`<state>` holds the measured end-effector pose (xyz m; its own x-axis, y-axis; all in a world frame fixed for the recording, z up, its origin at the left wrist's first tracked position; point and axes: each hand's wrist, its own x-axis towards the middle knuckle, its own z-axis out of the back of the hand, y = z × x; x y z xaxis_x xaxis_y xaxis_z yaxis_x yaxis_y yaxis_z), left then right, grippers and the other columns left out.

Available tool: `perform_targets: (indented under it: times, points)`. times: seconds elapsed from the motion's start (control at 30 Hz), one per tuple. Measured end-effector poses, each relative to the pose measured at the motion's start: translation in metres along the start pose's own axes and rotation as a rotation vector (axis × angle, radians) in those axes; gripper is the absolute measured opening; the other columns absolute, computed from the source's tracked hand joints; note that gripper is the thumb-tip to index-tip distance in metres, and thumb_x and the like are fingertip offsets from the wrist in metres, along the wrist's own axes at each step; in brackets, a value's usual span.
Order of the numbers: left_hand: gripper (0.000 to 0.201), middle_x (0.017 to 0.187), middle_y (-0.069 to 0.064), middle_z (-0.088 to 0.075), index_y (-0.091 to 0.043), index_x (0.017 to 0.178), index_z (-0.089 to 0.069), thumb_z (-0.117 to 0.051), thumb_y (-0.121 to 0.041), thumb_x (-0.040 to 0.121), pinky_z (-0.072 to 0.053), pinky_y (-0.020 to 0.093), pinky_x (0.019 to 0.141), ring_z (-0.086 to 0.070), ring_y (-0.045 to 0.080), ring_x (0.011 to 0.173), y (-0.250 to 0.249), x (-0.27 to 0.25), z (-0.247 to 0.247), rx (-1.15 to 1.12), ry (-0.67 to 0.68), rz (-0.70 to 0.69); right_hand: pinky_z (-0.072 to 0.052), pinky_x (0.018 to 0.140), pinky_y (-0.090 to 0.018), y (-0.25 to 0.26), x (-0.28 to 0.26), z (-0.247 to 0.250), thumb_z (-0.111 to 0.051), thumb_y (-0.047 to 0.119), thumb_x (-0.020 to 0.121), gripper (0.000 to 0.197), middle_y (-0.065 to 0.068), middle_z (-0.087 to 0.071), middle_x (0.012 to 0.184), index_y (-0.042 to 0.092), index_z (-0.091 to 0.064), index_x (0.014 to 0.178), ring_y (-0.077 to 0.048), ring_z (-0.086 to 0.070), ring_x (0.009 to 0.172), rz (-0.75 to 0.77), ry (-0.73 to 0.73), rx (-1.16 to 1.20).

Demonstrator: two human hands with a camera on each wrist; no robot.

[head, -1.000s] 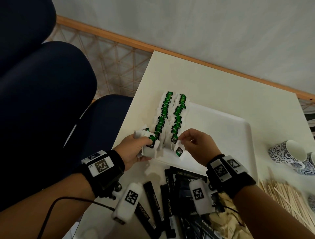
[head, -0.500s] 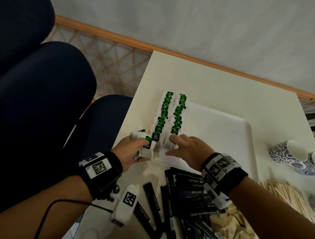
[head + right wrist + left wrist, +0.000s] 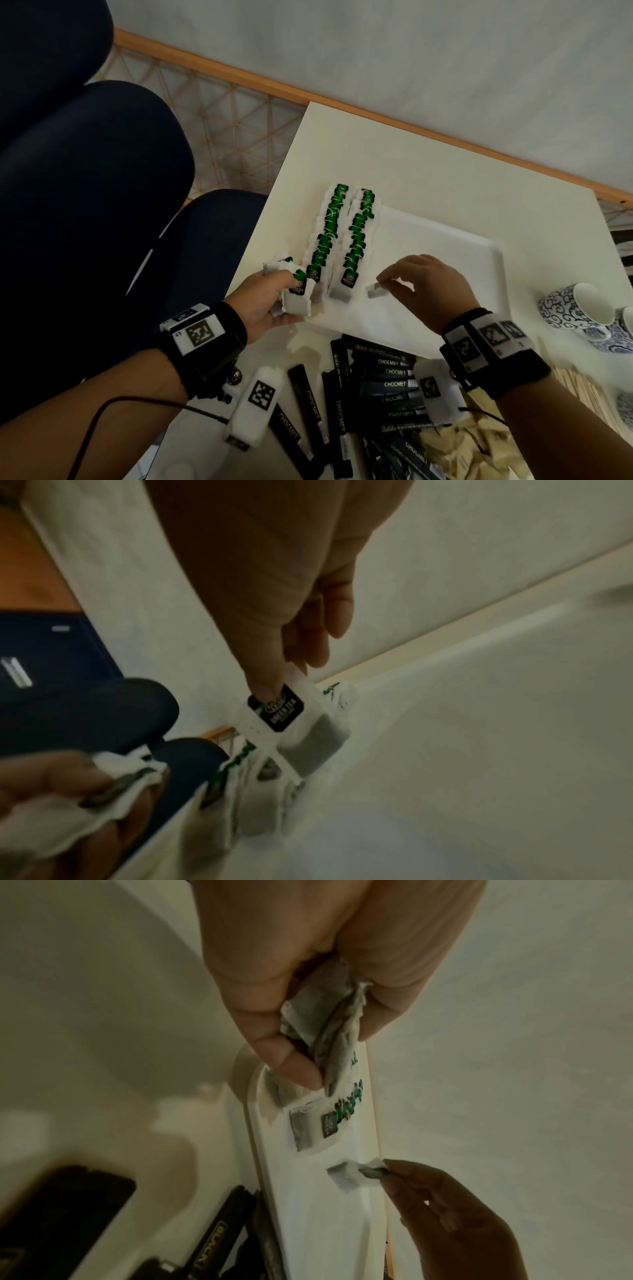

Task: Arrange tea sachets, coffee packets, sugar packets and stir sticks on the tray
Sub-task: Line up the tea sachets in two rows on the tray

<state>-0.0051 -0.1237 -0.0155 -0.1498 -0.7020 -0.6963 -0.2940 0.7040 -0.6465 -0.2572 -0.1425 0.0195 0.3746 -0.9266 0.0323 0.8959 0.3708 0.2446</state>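
A white tray (image 3: 445, 270) lies on the table, with two rows of green-tagged tea sachets (image 3: 356, 240) along its left side. My left hand (image 3: 291, 284) grips a bunch of tea sachets (image 3: 329, 1020) at the tray's near-left corner. My right hand (image 3: 383, 284) pinches one tea sachet (image 3: 375, 291) by its top, low over bare tray just right of the second row. In the right wrist view the thumb presses that sachet's black tag (image 3: 277, 710). Black coffee packets (image 3: 387, 380), beige sugar packets (image 3: 479, 442) and wooden stir sticks (image 3: 582, 387) lie on the table near me.
Blue-patterned cups (image 3: 582, 308) stand right of the tray. A dark blue chair (image 3: 102, 205) stands left of the table. The table's left edge (image 3: 260, 233) runs close to the sachet rows. The tray's right half is bare.
My right hand set a sachet at the near end of the second row, then moved right. It now pinches a sachet over bare tray. My left hand has barely moved.
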Motion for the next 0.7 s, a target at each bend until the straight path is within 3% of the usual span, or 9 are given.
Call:
perform_targets:
  times: [0.13, 0.27, 0.47, 0.6, 0.7]
  points:
    - [0.020, 0.096, 0.011, -0.066, -0.009, 0.103, -0.059, -0.045, -0.002, 0.091, -0.057, 0.037, 0.068, -0.065, 0.023, 0.078, -0.001, -0.001, -0.002, -0.026, 0.035, 0.001, -0.046, 0.065, -0.022, 0.012, -0.003, 0.000, -0.066, 0.030, 0.086, 0.007, 0.017, -0.065, 0.078, 0.036, -0.071, 0.087, -0.002, -0.059, 0.072, -0.083, 0.103, 0.235]
    - [0.022, 0.092, 0.009, -0.069, -0.011, 0.105, -0.059, -0.047, 0.002, 0.091, -0.060, 0.033, 0.063, -0.068, 0.022, 0.078, -0.002, -0.001, 0.001, -0.024, 0.028, -0.029, -0.043, 0.068, -0.011, 0.020, 0.004, -0.015, -0.066, 0.028, 0.087, 0.009, 0.018, -0.070, 0.081, 0.036, -0.071, 0.088, 0.002, -0.061, 0.076, -0.180, 0.181, 0.410]
    - [0.022, 0.097, 0.010, -0.069, -0.012, 0.103, -0.060, -0.053, 0.004, 0.090, -0.057, 0.045, 0.079, -0.067, 0.025, 0.087, -0.002, 0.000, 0.008, -0.004, -0.002, -0.074, -0.037, 0.061, -0.012, 0.013, 0.022, -0.041, -0.063, 0.027, 0.088, 0.009, 0.015, -0.062, 0.064, 0.032, -0.070, 0.091, 0.004, -0.054, 0.062, -0.308, 0.193, 0.385]
    - [0.021, 0.097, 0.011, -0.068, -0.011, 0.101, -0.060, -0.057, 0.005, 0.087, -0.053, 0.049, 0.087, -0.066, 0.025, 0.086, -0.002, 0.003, 0.011, 0.010, -0.024, -0.092, -0.039, 0.061, -0.012, 0.012, 0.027, -0.040, -0.062, 0.029, 0.089, 0.009, 0.017, -0.060, 0.067, 0.032, -0.069, 0.094, 0.003, -0.055, 0.066, -0.324, 0.174, 0.354]
    - [0.023, 0.097, 0.011, -0.068, -0.011, 0.102, -0.061, -0.059, 0.006, 0.086, -0.052, 0.047, 0.087, -0.065, 0.024, 0.085, -0.001, 0.005, 0.010, 0.038, -0.022, -0.095, -0.042, 0.067, -0.019, 0.013, 0.026, -0.037, -0.063, 0.033, 0.088, 0.010, 0.017, -0.061, 0.076, 0.035, -0.066, 0.097, 0.001, -0.055, 0.071, -0.308, 0.160, 0.336]
